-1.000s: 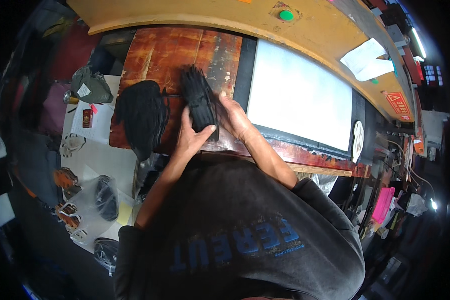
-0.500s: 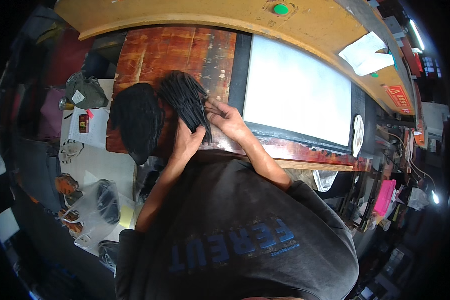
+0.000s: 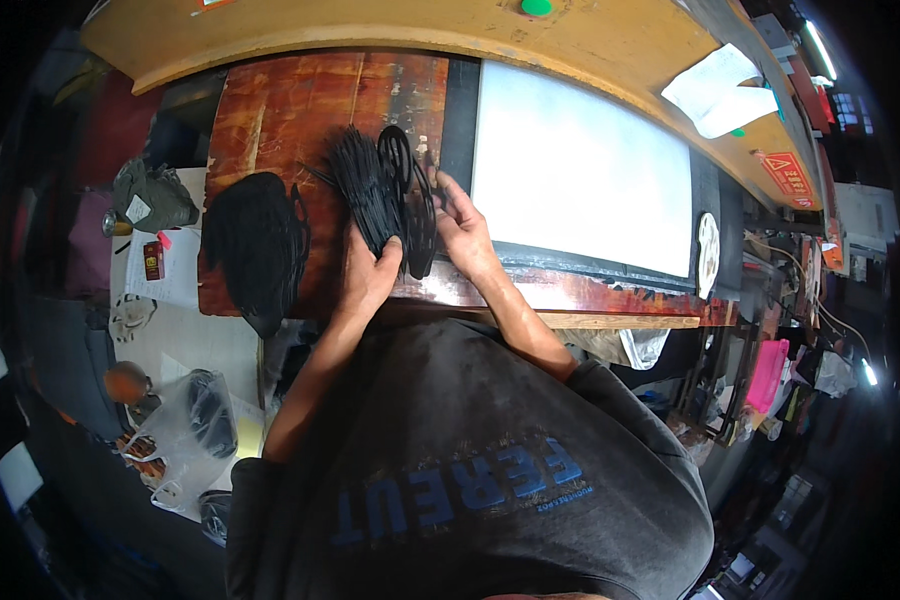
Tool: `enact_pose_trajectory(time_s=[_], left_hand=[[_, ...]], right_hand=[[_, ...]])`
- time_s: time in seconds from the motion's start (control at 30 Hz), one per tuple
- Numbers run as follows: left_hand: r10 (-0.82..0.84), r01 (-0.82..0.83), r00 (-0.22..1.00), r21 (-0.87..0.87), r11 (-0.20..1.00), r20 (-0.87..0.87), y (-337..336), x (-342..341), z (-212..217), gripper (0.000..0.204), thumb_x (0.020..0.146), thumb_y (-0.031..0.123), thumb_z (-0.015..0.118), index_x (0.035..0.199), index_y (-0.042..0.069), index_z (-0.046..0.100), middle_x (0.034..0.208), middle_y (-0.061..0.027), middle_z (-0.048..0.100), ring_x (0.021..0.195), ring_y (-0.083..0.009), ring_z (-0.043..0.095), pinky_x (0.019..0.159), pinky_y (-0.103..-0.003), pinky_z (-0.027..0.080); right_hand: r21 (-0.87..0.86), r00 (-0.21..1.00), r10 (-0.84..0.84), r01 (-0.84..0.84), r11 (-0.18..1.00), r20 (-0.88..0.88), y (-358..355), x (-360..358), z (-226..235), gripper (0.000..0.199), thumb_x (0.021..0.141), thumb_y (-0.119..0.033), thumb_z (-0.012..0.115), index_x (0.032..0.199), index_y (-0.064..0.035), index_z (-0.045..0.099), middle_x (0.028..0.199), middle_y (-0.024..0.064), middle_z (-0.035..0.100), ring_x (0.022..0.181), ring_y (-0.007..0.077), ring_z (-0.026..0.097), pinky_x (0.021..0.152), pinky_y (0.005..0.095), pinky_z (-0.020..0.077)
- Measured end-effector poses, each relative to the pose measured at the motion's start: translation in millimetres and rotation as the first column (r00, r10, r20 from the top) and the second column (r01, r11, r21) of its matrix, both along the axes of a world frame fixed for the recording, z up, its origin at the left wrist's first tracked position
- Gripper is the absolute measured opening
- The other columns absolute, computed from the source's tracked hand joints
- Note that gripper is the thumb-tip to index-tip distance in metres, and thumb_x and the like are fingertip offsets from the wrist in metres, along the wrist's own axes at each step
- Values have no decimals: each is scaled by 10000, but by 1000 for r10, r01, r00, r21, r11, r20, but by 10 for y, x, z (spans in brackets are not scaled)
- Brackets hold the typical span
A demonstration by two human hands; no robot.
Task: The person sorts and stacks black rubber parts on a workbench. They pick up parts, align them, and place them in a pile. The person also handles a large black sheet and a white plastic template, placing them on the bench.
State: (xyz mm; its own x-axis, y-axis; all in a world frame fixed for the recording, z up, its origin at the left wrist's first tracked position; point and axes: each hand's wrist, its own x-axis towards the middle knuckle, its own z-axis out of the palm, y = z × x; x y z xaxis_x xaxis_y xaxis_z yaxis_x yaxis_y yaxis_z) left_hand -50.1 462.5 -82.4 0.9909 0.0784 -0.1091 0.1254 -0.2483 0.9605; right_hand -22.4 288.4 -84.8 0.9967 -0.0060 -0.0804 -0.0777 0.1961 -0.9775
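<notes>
Worn reddish-brown wooden board (image 3: pixel 290 125) forms the work surface, bounded at the far side by a yellow machine beam (image 3: pixel 390 25) carrying a green button (image 3: pixel 536 7), a loose white paper (image 3: pixel 720 92) and a red warning label (image 3: pixel 788 178). To the right of the board lies a white panel (image 3: pixel 580 160) with a dark border; a pale oval piece (image 3: pixel 708 255) rests near its right end.

Grip, left: my left hand (image 3: pixel 371 272) is closed about the near end of a bundle of thin black pieces (image 3: pixel 360 180), thumb laid over the top. The bundle stands over the near part of the board, its far end fanned out. Grip, right: my right hand (image 3: pixel 462 228) is just beside the looped black pieces (image 3: pixel 422 250) at the bundle's right side, fingers bent and somewhat apart. The fingertips are blurred; I cannot tell whether they pinch a piece.

A black pile (image 3: pixel 253 245) lies on the board's left part, apart from the bundle. Further left, on a pale side table (image 3: pixel 205 345), I note a grey-green cloth item (image 3: pixel 158 192), a small red box (image 3: pixel 153 262) on white sheets (image 3: pixel 182 275), and a clear plastic bag (image 3: pixel 170 440) with dark contents.
</notes>
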Motion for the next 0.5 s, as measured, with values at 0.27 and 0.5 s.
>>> enact_pose_trajectory(time_s=[0.27, 0.5], left_hand=[[21, -21, 998, 16, 1000, -50, 97, -29, -45, 590, 948, 84, 667, 1478, -58, 451, 1342, -200, 642, 1251, -279, 623, 1094, -385, 461], [-6, 7, 1000, -65, 998, 17, 118, -31, -63, 597, 934, 97, 750, 1448, -57, 490, 1320, -153, 664, 1215, -232, 629, 1083, -375, 475]], right_hand=[[63, 969, 129, -118, 991, -212, -78, -52, -50, 364, 1097, -167, 595, 1416, 8, 613, 1110, -6, 699, 919, 77, 620, 839, 225, 529], [-275, 999, -16, 6, 961, -34, -7, -32, 33, 649, 1053, -38, 548, 1652, -48, 297, 1320, 127, 672, 1108, 176, 657, 999, 305, 524]])
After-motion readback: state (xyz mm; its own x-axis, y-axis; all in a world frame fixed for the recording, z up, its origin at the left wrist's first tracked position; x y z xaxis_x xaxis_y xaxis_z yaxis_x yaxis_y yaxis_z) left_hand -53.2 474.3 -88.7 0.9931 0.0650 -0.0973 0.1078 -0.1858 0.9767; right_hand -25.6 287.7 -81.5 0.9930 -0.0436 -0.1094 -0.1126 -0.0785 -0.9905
